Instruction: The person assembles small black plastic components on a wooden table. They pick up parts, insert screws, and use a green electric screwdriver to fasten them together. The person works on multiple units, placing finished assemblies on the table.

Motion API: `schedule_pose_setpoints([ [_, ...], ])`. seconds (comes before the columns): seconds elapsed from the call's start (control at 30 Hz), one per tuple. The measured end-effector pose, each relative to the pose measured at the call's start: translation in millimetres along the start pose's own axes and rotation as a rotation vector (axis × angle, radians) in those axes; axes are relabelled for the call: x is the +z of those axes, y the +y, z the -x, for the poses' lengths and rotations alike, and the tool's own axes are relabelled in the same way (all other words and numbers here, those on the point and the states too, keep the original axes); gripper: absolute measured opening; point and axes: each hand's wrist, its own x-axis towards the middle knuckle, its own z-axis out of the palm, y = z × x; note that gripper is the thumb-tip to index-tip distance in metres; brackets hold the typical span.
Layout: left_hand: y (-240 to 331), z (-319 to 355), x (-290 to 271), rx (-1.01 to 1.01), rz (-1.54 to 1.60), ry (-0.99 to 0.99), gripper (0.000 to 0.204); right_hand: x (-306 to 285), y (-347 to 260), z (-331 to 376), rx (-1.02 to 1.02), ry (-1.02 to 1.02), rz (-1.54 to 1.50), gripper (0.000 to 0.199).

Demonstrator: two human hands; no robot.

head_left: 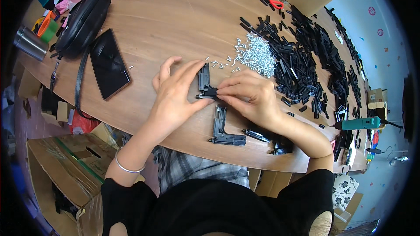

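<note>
our left hand (173,85) is half open, thumb and forefinger gripping an l-shaped black part (204,78) above the table (175,17), toward its near edge. our right hand (253,94) is closed in a pinch at the end of the part's other arm; we cannot tell whether its fingertips hide something smaller. nearer that edge lies a second black bracket (220,126). silver screws (258,57) and loose black pieces (297,78) spread toward the right edge.
</note>
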Motion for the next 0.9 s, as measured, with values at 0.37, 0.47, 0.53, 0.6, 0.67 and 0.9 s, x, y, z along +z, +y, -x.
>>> schedule_pose_setpoints([
  [0.37, 5, -3, -3, -0.039, -0.006, -0.014, 0.071, -10, 17, -13, -0.009, -0.168, -0.078, 0.016],
  [0.47, 4, 0, -6, -0.067, -0.011, -0.020, 0.071, -35, 66, -46, 0.390, -0.069, -0.192, 0.017],
  [0.53, 9, -5, -6, -0.047, 0.018, -0.030, 0.071, -68, 143, -61, 0.511, 0.216, -0.059, 0.020],
  [0.6, 9, -6, -5, -0.038, 0.030, -0.037, 0.071, -95, 210, -72, 0.532, 0.407, 0.365, 0.019],
  [0.67, 8, -6, -6, -0.040, 0.029, -0.036, 0.071, -108, 246, -81, 0.595, 0.438, 0.549, 0.023],
  [0.9, 7, -6, -6, -0.044, 0.033, -0.014, 0.071, -112, 299, -103, 0.718, 0.329, 0.687, 0.036],
])
